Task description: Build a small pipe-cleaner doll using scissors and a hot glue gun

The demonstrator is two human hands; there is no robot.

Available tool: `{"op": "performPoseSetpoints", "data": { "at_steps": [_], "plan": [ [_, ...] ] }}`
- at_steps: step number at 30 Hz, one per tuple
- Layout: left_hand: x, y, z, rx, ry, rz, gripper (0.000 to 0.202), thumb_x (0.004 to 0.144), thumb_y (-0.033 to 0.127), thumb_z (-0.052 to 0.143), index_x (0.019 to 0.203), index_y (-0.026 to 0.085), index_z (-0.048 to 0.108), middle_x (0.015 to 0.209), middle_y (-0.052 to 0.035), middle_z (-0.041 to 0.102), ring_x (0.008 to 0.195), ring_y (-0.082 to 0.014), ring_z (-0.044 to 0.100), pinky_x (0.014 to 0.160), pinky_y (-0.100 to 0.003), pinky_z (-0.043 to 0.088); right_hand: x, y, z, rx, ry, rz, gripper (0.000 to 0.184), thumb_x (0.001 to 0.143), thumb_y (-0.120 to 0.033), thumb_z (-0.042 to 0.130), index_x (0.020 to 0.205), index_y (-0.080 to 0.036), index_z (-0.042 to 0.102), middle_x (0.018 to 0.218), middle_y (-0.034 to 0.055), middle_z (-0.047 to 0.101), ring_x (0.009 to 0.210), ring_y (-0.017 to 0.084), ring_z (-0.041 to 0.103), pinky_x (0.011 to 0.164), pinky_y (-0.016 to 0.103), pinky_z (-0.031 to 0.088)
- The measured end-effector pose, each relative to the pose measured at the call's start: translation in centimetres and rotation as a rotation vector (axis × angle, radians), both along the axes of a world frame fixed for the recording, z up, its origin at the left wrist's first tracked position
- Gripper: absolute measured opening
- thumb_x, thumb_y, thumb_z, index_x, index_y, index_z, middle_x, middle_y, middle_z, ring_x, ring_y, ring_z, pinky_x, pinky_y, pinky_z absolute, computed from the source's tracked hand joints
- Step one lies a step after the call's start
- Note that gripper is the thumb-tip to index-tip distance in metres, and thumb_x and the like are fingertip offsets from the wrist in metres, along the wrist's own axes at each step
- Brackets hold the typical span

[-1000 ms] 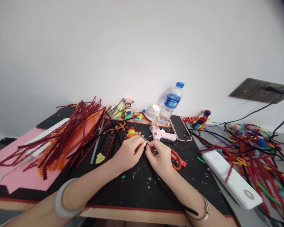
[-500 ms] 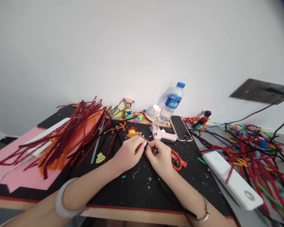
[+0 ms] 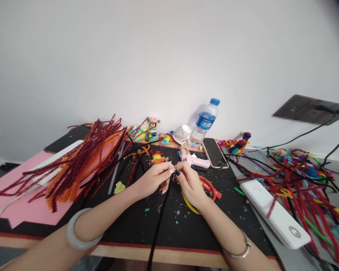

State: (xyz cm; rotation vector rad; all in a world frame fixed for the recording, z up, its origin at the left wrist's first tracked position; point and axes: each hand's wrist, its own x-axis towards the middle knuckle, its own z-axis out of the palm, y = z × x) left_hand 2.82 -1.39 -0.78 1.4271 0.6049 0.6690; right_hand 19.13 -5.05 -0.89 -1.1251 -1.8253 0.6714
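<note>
My left hand [image 3: 157,177] and my right hand [image 3: 188,184] meet fingertip to fingertip over the black mat [image 3: 124,229]. Both are closed in a pinch on a black pipe cleaner [image 3: 160,218], whose long end hangs down past the table's front edge. The pinched end is mostly hidden by my fingers. A yellow strand [image 3: 190,208] curves out from under my right hand. Just beyond my hands lies a small orange and yellow pipe-cleaner figure [image 3: 157,157], with a pink glue gun [image 3: 196,161] to its right.
Red and orange pipe cleaners [image 3: 81,162] lie heaped at left on pink sheets [image 3: 5,188]. A water bottle [image 3: 203,124], paper cup [image 3: 182,134] and phone [image 3: 215,152] stand or lie at the back. At right are a white power bank [image 3: 275,214] and tangled pipe cleaners [image 3: 313,203].
The black pipe cleaner's loose end has swung from my right forearm to the middle, hanging between my arms. My right hand has turned slightly, and the yellow strand now shows below it.
</note>
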Motion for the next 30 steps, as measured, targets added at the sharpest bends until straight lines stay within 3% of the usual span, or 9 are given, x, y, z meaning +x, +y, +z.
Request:
{"op": "performPoseSetpoints", "data": {
  "at_steps": [10, 16, 23, 30],
  "plan": [
    [0.6, -0.5, -0.9, -0.15, -0.059, -0.001, 0.03, 0.089, 0.044, 0.044, 0.075, 0.018, 0.04, 0.051, 0.0083, 0.041, 0.035, -0.0033, 0.037, 0.037, -0.016, 0.028, 0.2, 0.0, -0.5, 0.083, -0.169, -0.035, 0.018, 0.094, -0.023, 0.036, 0.079, -0.02, 0.044, 0.07, -0.0018, 0.047, 0.061, 0.011, 0.045, 0.059, 0.022, 0.035],
    [0.8, -0.3, -0.9, -0.127, -0.139, 0.144, 0.029, 0.091, 0.04, 0.043, 0.072, 0.017, 0.04, 0.057, 0.0083, 0.039, 0.037, -0.0022, 0.038, 0.038, -0.016, 0.029, 0.3, 0.0, -0.4, 0.104, -0.211, -0.05, 0.013, 0.093, -0.021, 0.036, 0.084, -0.02, 0.045, 0.074, -0.0004, 0.051, 0.066, 0.012, 0.049, 0.063, 0.023, 0.038],
    [0.7, -0.9, 0.1, 0.152, 0.055, 0.305, 0.031, 0.093, 0.038, 0.038, 0.068, 0.019, 0.036, 0.048, 0.0093, 0.037, 0.038, -0.0049, 0.036, 0.043, -0.019, 0.031, 0.2, -0.1, -0.4, 0.122, -0.27, -0.059, 0.013, 0.091, -0.016, 0.038, 0.097, -0.02, 0.048, 0.087, 0.0031, 0.058, 0.077, 0.014, 0.055, 0.071, 0.024, 0.042],
    [0.5, -1.0, 0.0, 0.459, 0.25, 0.403, 0.027, 0.093, 0.033, 0.036, 0.069, 0.02, 0.038, 0.052, 0.007, 0.039, 0.047, -0.0086, 0.037, 0.051, -0.023, 0.032, 0.0, -0.1, -0.5, 0.105, -0.236, -0.06, 0.014, 0.09, -0.014, 0.039, 0.095, -0.02, 0.05, 0.082, 0.0016, 0.058, 0.071, 0.013, 0.053, 0.067, 0.023, 0.041]
  ]
}}
